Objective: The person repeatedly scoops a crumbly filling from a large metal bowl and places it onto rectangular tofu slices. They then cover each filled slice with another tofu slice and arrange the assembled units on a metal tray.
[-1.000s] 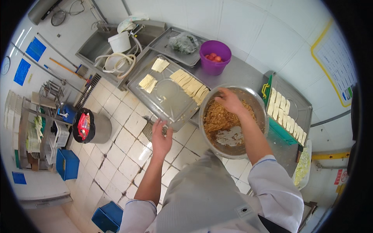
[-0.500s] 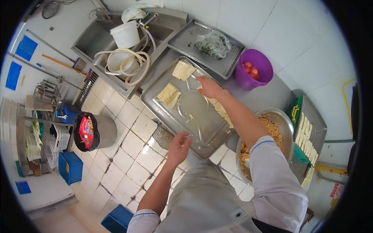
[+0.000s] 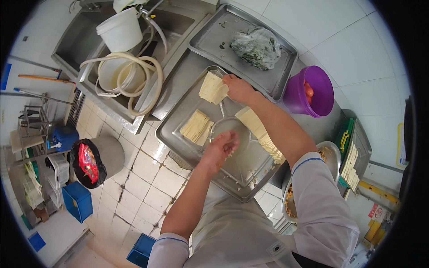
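A shallow metal tray holds stacks of thin, pale yellow sheets that look like dough or bean curd. At the far stack, my right hand has its fingers closed at the edge of a top sheet, which bends there; the fingertips are partly hidden. Over the tray's middle, my left hand is held with curled fingers, and small pale bits show by them. Left of it lies a second stack. A long fanned row of sheets runs under my right forearm.
Behind the tray, another metal tray carries a clear bag of greens. A purple bucket with red tomatoes stands right of it. A bowl of orange-brown filling sits partly under my right sleeve. The sink holds buckets and a hose.
My right hand has moved from the fanned row to the far stack. My left hand has risen from the tray's near edge to over its middle. The view has shifted closer.
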The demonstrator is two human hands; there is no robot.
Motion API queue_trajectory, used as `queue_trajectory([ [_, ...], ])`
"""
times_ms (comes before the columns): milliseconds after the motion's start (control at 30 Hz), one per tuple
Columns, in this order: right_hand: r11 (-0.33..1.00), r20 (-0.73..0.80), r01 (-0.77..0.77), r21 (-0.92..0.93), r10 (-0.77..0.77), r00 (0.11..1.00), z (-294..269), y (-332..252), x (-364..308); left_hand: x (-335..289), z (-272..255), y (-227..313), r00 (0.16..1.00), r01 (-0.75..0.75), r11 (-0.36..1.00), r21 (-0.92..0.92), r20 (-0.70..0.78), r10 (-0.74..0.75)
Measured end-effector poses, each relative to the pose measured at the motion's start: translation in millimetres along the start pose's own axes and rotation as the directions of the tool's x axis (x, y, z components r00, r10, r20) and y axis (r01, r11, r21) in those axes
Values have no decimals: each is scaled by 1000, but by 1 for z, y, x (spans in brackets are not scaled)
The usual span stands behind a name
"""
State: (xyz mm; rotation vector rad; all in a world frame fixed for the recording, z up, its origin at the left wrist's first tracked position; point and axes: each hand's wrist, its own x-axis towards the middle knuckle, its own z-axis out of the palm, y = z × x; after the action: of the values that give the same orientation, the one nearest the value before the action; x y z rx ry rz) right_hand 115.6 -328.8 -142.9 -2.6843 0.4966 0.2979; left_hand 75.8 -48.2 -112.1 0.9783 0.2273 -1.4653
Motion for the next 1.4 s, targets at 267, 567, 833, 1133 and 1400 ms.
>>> queue_trajectory([
  [267,998,13,56,-24,-56,998,-18,-19,-24,74,7,41,961,-207,838,-504,-267,77],
  [567,975,-56,141,-170,-153,987,-18,-115,-160,50,2,17,979,-99,845,-525,102,178],
  [833,836,-465,-43,547,346,815,-30,-97,-383,-49,41,-10,917,-170,909,-380,277,287],
  [1133,510,-160,-728,458,853,497,101,97,-638,-137,100,-98,931,49,974,-223,362,37],
  [1400,-182,245,-193,964,889,387,198,126,-600,-137,178,-159,953,91,996,-23,293,-81],
])
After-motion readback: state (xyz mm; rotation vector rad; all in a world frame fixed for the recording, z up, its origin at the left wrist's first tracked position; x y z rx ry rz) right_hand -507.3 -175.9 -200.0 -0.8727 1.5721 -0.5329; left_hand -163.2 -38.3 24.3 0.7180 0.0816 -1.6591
